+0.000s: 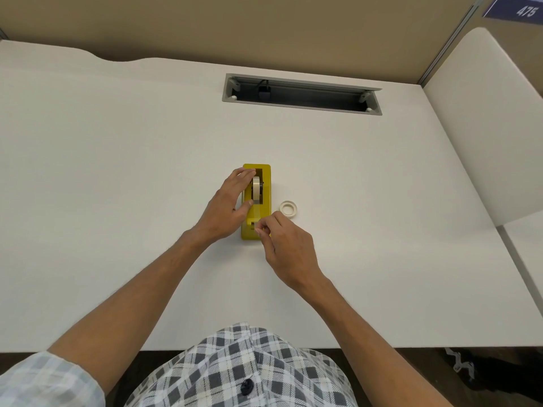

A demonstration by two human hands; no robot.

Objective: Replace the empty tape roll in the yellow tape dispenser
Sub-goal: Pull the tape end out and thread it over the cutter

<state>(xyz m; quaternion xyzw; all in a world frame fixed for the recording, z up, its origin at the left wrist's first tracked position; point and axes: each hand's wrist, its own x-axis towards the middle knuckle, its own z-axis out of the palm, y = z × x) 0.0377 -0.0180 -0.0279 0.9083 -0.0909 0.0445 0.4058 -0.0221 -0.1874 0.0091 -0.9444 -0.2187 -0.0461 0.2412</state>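
Head view, looking down on a white desk (147, 171). Near the middle, a yellow tape dispenser (265, 198) lying lengthwise away from the body, with a pale tape roll (256, 190) seated upright in its well; only the roll's top edge and part of one side visible, the hub mostly in shadow. Just right of the dispenser, flat on the desk and apart from it, an empty tape roll (288, 207), a bare white ring.

Left hand (232, 201) laid against the dispenser's left side, fingers nearly straight and resting along the top edge beside the roll, thumb tip touching the roll's near side; left wall of the dispenser hidden behind the palm. Right hand (286, 245) at the near end of the dispenser, thumb and forefinger pinched together over the cutter area; something small and pale between the fingertips, probably the tape end (258, 227), too small to tell for sure. Cutter blade itself covered by those fingers, near right corner of the dispenser hidden too.

Farther back, a grey cable slot (299, 94) sunk in the desk, a dark plug inside. Top right corner, a blue sign (517, 10) cut off by the frame, digits 475 blurred. Bottom edge, a checked shirt (241, 368), partly out of frame
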